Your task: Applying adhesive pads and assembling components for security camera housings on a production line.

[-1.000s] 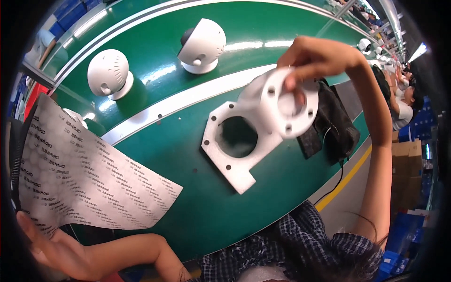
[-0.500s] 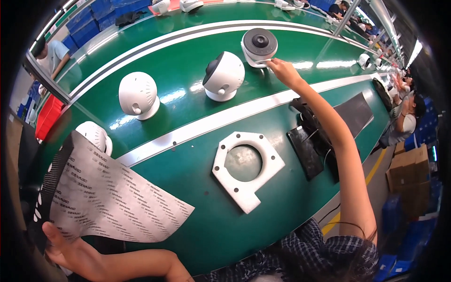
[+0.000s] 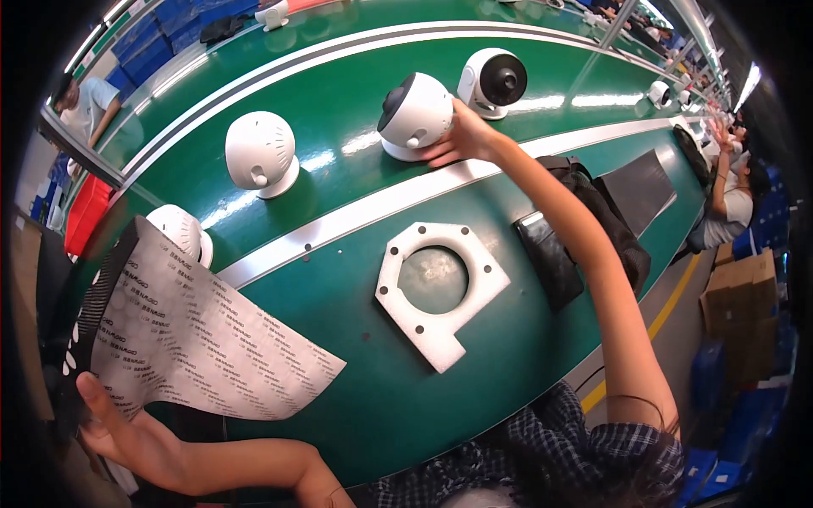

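My left hand (image 3: 135, 444) grips the lower left corner of a large curled sheet (image 3: 203, 330), pale with repeated print on the side facing me and black along its left edge. The thumb shows; the other fingers are partly hidden behind it. At the far side, my right hand (image 3: 461, 138) has its fingers apart, against or just beside the right side of a white ball-shaped device (image 3: 421, 113) with a dark face. Right behind that hand stands a similar device (image 3: 493, 83), its black round face turned right. Another white device (image 3: 261, 154) stands further left.
A white foam plate (image 3: 394, 284) with a round hole lies on the green table (image 3: 339, 457). To its right are a black box-like object (image 3: 550, 262), a black bag (image 3: 622, 245) and a dark flat sheet (image 3: 639, 190). One more white device (image 3: 179, 233) is partly behind the held sheet.
My right hand has let go of the rearmost device's base and moved left to the neighbouring device. The rearmost device, earlier tilted face up, now stands upright. My left hand still holds the sheet.
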The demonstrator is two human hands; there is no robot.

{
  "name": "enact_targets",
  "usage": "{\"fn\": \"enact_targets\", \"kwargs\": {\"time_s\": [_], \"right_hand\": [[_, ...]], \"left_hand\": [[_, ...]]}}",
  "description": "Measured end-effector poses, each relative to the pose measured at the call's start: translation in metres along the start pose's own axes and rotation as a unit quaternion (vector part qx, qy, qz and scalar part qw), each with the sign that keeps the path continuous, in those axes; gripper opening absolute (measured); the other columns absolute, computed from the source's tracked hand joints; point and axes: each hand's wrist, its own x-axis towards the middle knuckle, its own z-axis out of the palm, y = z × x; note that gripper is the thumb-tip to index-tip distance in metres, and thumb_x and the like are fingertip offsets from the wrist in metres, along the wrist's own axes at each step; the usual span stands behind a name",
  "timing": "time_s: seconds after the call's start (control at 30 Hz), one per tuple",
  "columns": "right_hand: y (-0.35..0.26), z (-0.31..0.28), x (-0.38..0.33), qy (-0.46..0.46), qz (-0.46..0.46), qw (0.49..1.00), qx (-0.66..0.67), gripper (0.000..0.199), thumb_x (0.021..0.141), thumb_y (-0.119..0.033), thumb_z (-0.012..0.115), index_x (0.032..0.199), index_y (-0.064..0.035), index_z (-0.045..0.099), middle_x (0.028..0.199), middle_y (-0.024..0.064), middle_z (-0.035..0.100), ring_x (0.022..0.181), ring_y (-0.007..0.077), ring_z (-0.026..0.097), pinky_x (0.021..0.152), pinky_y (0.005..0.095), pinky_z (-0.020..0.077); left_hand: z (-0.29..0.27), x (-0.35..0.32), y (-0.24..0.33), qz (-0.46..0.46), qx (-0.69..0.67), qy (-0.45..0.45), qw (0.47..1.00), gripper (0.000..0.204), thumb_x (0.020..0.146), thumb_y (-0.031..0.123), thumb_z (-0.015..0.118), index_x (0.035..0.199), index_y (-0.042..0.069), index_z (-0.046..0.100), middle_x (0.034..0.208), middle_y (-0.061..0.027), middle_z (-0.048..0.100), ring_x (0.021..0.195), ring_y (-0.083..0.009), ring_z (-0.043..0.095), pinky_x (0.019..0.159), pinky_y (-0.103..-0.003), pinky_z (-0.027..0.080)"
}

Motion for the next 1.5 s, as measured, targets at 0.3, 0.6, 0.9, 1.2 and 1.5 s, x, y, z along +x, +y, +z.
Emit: {"fn": "enact_targets", "kwargs": {"time_s": [0.3,0.6,0.9,1.2,1.5], "right_hand": [[0.021,0.041,-0.015,-0.188,-0.176,0.935,0.245,0.081,0.083,-0.069,0.043,0.144,-0.0201,0.022,0.147,0.0189,0.021,0.129,0.0477,0.028,0.101,0.0700,0.0235],[0.083,0.112,-0.172,0.133,-0.479,0.790,-0.360,0.096,0.059,-0.028,0.083,0.137,-0.0026,0.033,0.131,0.0207,0.042,0.121,0.0335,0.044,0.101,0.0415,0.0347],[0.126,0.142,-0.218,0.171,-0.383,0.559,-0.716,0.062,0.065,-0.025,0.077,0.120,-0.0097,0.054,0.127,0.0218,0.043,0.105,0.0373,0.053,0.080,0.0439,0.0486],[-0.005,0.170,-0.246,-0.015,-0.591,0.633,-0.499,0.043,0.074,-0.027,0.072,0.104,0.0023,0.063,0.101,0.0255,0.063,0.097,0.0303,0.063,0.083,0.0380,0.0493],[-0.012,0.212,-0.184,-0.114,-0.506,0.822,-0.236,0.019,0.071,0.006,0.071,0.090,0.0052,0.068,0.081,0.0101,0.068,0.071,0.0125,0.063,0.065,0.0213,0.0493]], "left_hand": [[0.006,-0.003,0.003,-0.016,-0.011,-0.010,1.000,0.047,0.085,0.027,0.068,0.112,-0.009,0.055,0.121,-0.0132,0.056,0.108,-0.0188,0.054,0.100,-0.031,0.035],[0.041,-0.016,0.010,0.086,0.046,-0.079,0.992,0.030,0.080,0.002,0.070,0.105,-0.012,0.060,0.101,-0.0146,0.065,0.085,-0.0172,0.063,0.083,-0.029,0.051],[0.079,-0.042,0.037,0.139,-0.077,-0.202,0.966,0.040,0.072,-0.004,0.074,0.109,-0.009,0.059,0.108,-0.0129,0.062,0.089,-0.0146,0.060,0.082,-0.026,0.048],[0.069,-0.049,0.045,0.145,-0.052,-0.262,0.953,0.036,0.065,-0.002,0.078,0.099,-0.005,0.065,0.096,-0.0119,0.067,0.087,-0.0157,0.062,0.083,-0.026,0.046],[0.072,-0.061,0.055,0.100,-0.095,-0.248,0.959,0.029,0.063,0.000,0.076,0.090,-0.003,0.065,0.085,-0.0120,0.067,0.079,-0.0171,0.063,0.075,-0.027,0.049]]}}
